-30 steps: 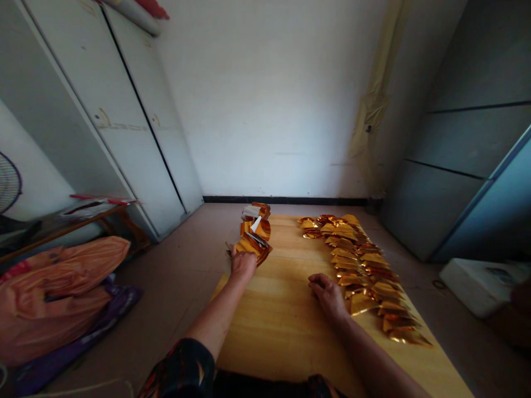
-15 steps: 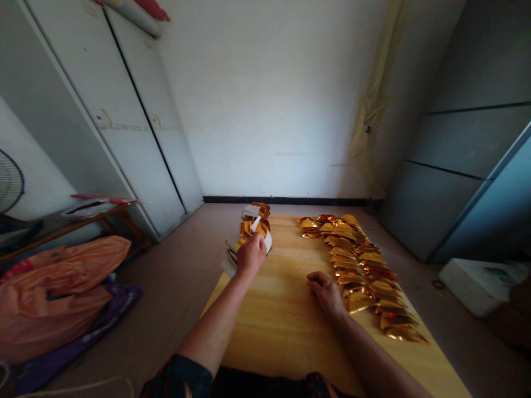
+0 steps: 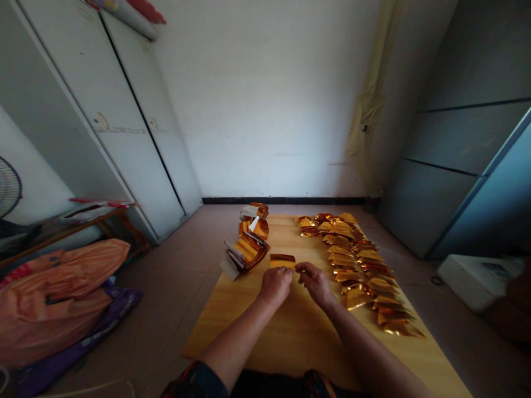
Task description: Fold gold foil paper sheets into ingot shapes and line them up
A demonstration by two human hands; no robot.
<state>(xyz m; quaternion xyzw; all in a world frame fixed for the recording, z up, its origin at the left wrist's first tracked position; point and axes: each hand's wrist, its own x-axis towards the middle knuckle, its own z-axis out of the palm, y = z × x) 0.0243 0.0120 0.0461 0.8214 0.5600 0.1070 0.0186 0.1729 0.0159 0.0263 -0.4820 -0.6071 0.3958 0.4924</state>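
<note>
The left hand (image 3: 276, 286) pinches a flat gold foil strip (image 3: 282, 261) at its near edge; the half-curled right hand (image 3: 316, 283) sits just beside its right end, its grip unclear.

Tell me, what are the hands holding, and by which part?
The left hand pinches a gold foil strip by its near edge. The right hand touches near its corner, but I can't tell if it grips.

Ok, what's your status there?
Left hand, right hand at gold foil strip. Folded foil triangles to the right. Foil bundle to the left.
</note>
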